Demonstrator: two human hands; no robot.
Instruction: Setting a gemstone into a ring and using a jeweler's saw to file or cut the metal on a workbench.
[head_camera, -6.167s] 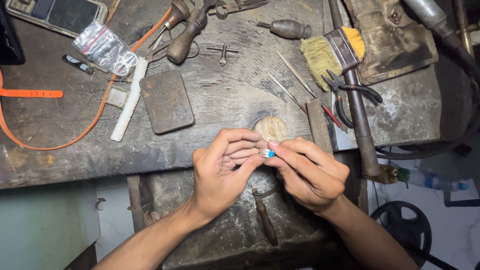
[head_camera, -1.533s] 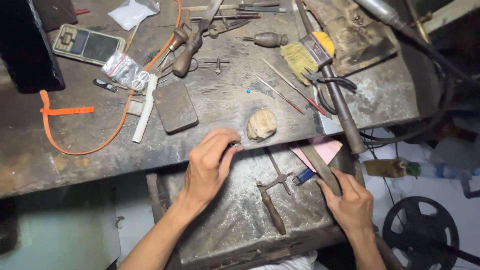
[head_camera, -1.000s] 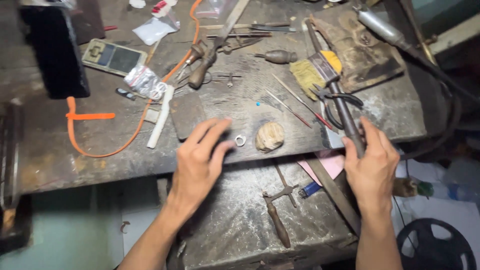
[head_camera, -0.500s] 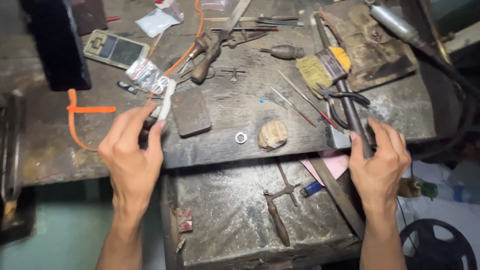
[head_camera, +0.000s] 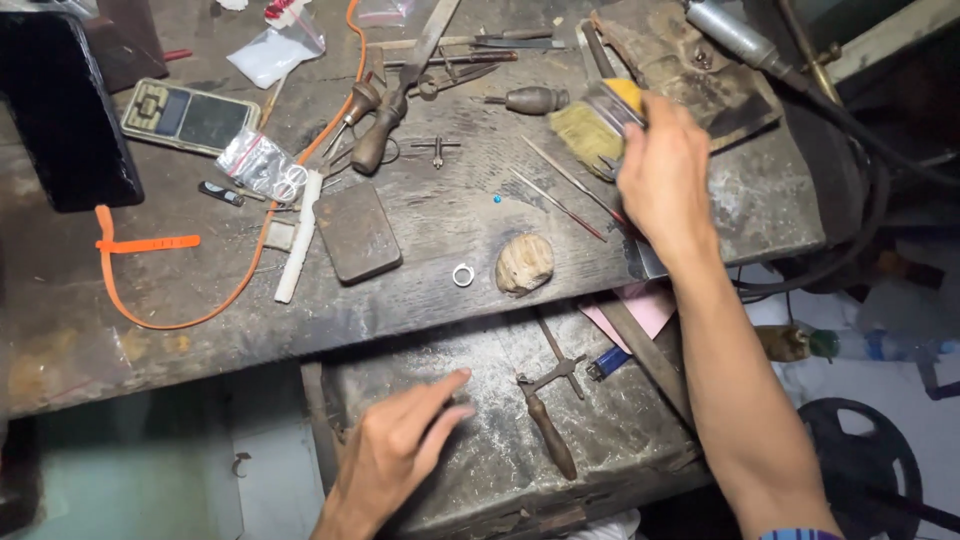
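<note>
Change: since half a second ago, right hand (head_camera: 662, 172) has gone from the worktop's right edge up to the brush (head_camera: 592, 128); left hand (head_camera: 400, 450) has dropped from the white stick (head_camera: 299, 236) to the lower shelf (head_camera: 480, 460).
Worktop: dark, scarred wood (head_camera: 120, 300), crowded with tools; the shelf sits below its front edge, dusted with pale filings.
Right hand: fingers curled over the brush's yellow ferrule end; whether they grip it yet I cannot tell.
Left hand: empty, fingers loosely together and stretched flat, tips resting on the shelf.
Brush: lies near the worktop's far right, just beside thin steel rods (head_camera: 560, 192); long axis runs diagonally, tan bristles pointing near-left, handle end far-right under the hand.
Lump: tan, rounded (head_camera: 524, 264), near the front edge.
Ring: small, pale (head_camera: 462, 275), just left of the lump, close to the edge.
Bead: tiny blue speck (head_camera: 497, 199), loose between rods and lump.
Risk: a sweep of bristles or wrist could likely flick the bead or ring off the edge into the filings; lifting the brush may also drag the rods.
</note>
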